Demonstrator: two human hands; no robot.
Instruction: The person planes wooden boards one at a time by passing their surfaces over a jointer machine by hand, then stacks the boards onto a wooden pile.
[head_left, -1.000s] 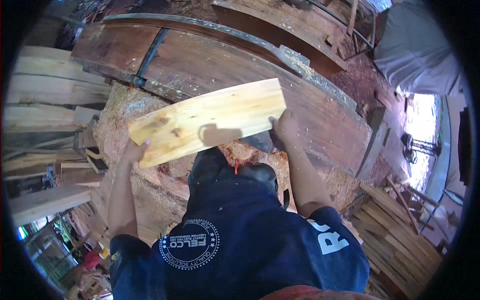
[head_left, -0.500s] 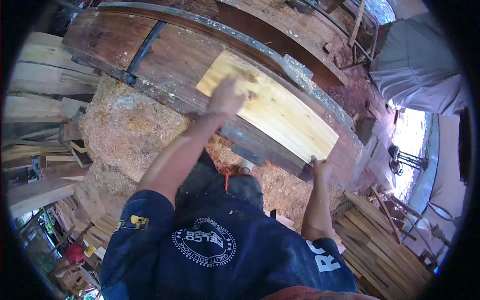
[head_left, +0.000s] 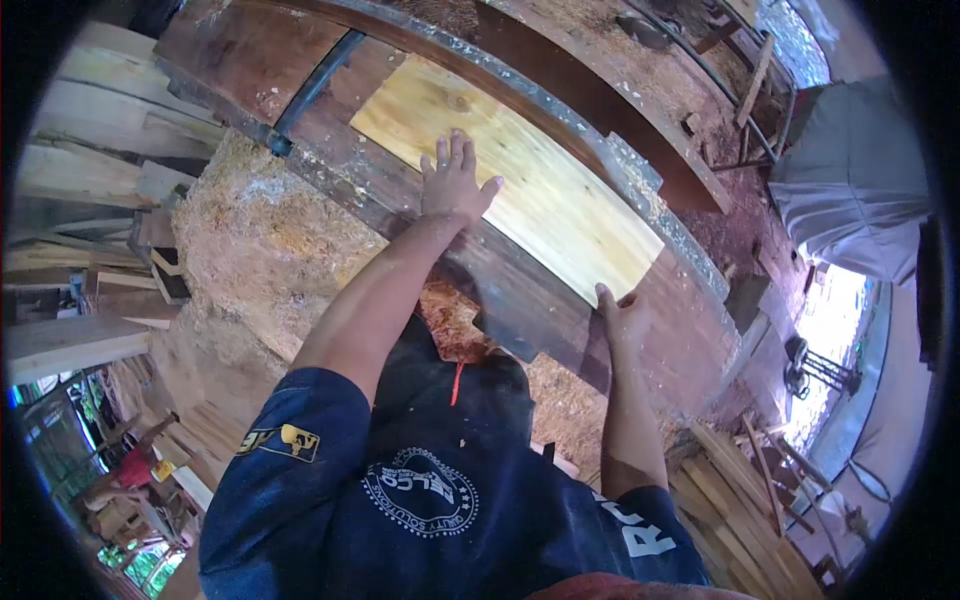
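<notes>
A pale wooden board (head_left: 540,180) with a few knots lies flat on the brown bed of a long machine or bench (head_left: 690,320). My left hand (head_left: 455,185) rests at the board's near edge, fingers stretched out and spread over its top face. At the near right corner of the board is my right hand (head_left: 624,318). Its thumb is against the near edge and its fingers are bent at the end of the board, partly hidden. A dark metal strip (head_left: 318,85) crosses the bed to the left of the board.
A raised rail (head_left: 590,150) runs along the far side of the bed, with a brown beam (head_left: 600,100) behind it. Wood shavings (head_left: 270,240) are heaped at the near left. Stacked planks (head_left: 740,510) lie at the lower right, more timber (head_left: 110,165) at the left. A person (head_left: 135,465) is at the lower left.
The board has slid left along the bed, closer to the metal strip. My left hand has settled at the near edge with its fingers spread. My right hand has followed the board's corner.
</notes>
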